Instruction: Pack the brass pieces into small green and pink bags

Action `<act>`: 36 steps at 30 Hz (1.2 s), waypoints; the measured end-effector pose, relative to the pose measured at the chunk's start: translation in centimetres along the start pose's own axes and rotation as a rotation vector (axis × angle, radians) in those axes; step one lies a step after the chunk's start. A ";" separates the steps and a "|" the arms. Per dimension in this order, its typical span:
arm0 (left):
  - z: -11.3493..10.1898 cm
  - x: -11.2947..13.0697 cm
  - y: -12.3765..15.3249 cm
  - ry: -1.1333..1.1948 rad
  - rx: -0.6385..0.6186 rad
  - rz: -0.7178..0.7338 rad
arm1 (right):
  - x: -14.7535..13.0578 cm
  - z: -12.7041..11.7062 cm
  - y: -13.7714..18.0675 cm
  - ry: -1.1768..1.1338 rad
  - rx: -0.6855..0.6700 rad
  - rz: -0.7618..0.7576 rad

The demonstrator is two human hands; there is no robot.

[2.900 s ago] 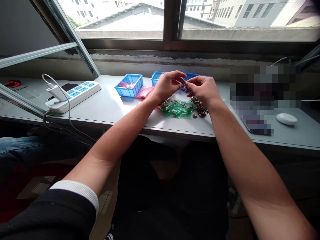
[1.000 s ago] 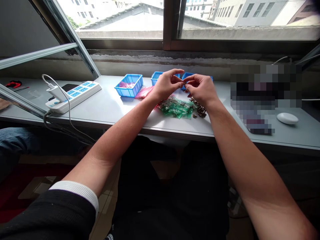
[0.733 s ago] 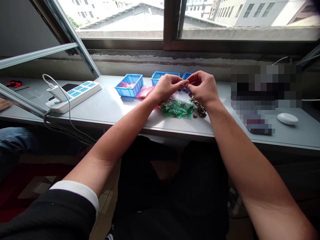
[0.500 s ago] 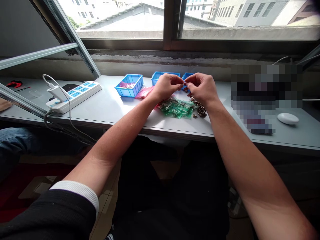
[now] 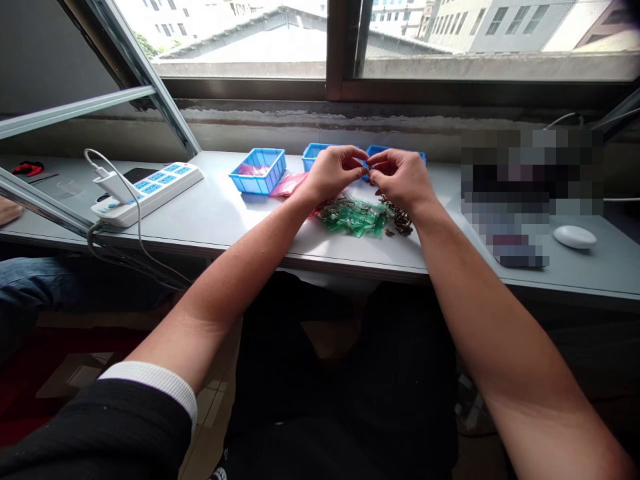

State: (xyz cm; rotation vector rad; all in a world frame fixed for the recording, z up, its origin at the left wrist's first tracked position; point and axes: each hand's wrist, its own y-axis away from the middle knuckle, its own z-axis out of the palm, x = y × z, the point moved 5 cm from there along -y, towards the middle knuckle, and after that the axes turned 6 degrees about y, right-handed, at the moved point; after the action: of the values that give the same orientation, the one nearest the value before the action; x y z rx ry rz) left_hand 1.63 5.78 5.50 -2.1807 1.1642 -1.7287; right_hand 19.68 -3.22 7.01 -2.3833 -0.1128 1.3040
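Note:
My left hand (image 5: 336,169) and my right hand (image 5: 401,176) meet fingertip to fingertip above the table. Both are closed in a pinch, and whatever is between the fingertips is too small to make out. Below them lies a heap of green plastic packets (image 5: 356,217). To its right, partly under my right hand, is a pile of small bronze-coloured pieces (image 5: 401,223). Pink plastic packets (image 5: 289,185) lie beside my left wrist, partly hidden by it. Behind my hands stand two blue bins, a middle one (image 5: 313,153) and a right one (image 5: 419,156), both partly covered.
Another blue bin (image 5: 258,171) holding pink packets stands left of my hands. Farther left are a white power strip (image 5: 150,193) with a plugged-in charger and a metal frame (image 5: 150,80). A white oval object (image 5: 575,237) lies at the right, near a blurred-out area. Another person's leg (image 5: 30,283) shows at lower left.
My right hand's fingers have shifted slightly, and more of the right blue bin shows behind them. My left hand stays nearly in place.

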 end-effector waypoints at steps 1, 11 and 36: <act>-0.1 0.1 0.0 -0.020 0.000 0.011 | 0.0 -0.1 0.0 0.007 0.009 -0.010; -0.2 0.8 0.5 -0.036 -0.027 -0.022 | -0.6 -0.2 0.3 0.031 0.014 -0.056; -0.3 -0.4 -1.0 0.300 0.064 0.036 | 0.0 -0.6 -1.0 -0.091 0.198 -0.172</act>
State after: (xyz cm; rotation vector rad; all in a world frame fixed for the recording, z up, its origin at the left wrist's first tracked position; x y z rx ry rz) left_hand 1.83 6.88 5.85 -1.8979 1.1800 -2.0996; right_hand 20.32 -2.52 7.74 -2.1008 -0.2011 1.2792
